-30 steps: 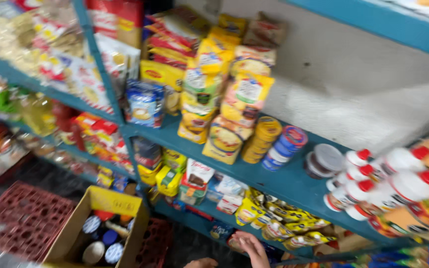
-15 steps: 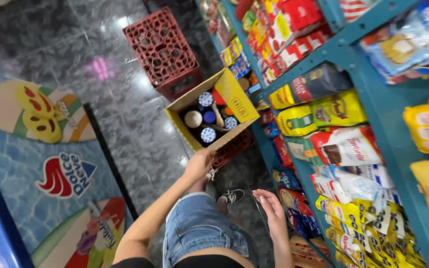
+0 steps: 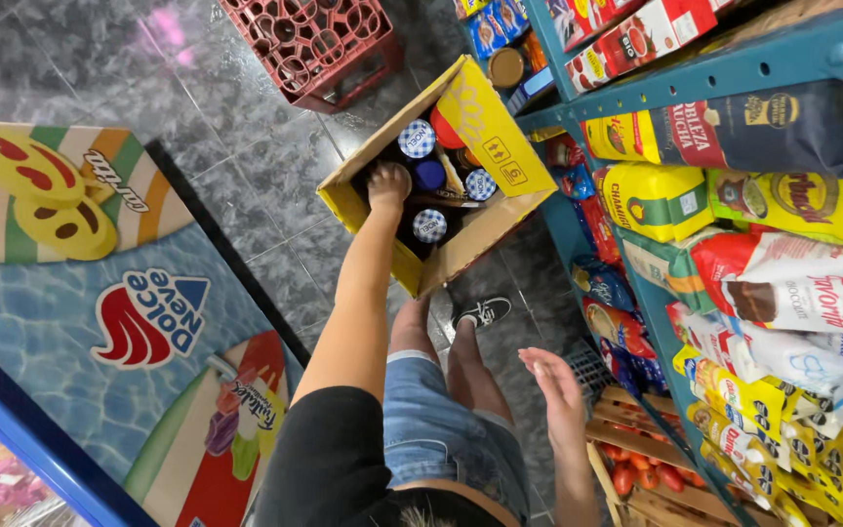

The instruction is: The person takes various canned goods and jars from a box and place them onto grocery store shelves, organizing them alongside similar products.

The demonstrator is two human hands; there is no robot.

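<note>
My left hand [image 3: 388, 185] reaches down into an open yellow cardboard box [image 3: 500, 146] on the floor. Its fingers are curled over the pale round lid of a jar. Around it stand more jars, some with blue-and-white checked lids [image 3: 418, 138] and one with a plain blue lid [image 3: 429, 174]. My right hand [image 3: 553, 379] hangs open and empty beside my leg, close to the blue shelving [image 3: 641, 293]. My denim shorts and a black shoe [image 3: 481, 312] show below the box.
A red plastic crate [image 3: 316, 44] stands on the dark tiled floor beyond the box. An ice-cream freezer with a colourful lid [image 3: 100, 293] fills the left. Packed shelves of bags and packets line the right, with a wooden crate of tomatoes [image 3: 636, 473] at the bottom.
My view swung from the shelves down to the floor. My left hand moved from above the box into it and onto a jar. My right hand stayed open by the shelves.
</note>
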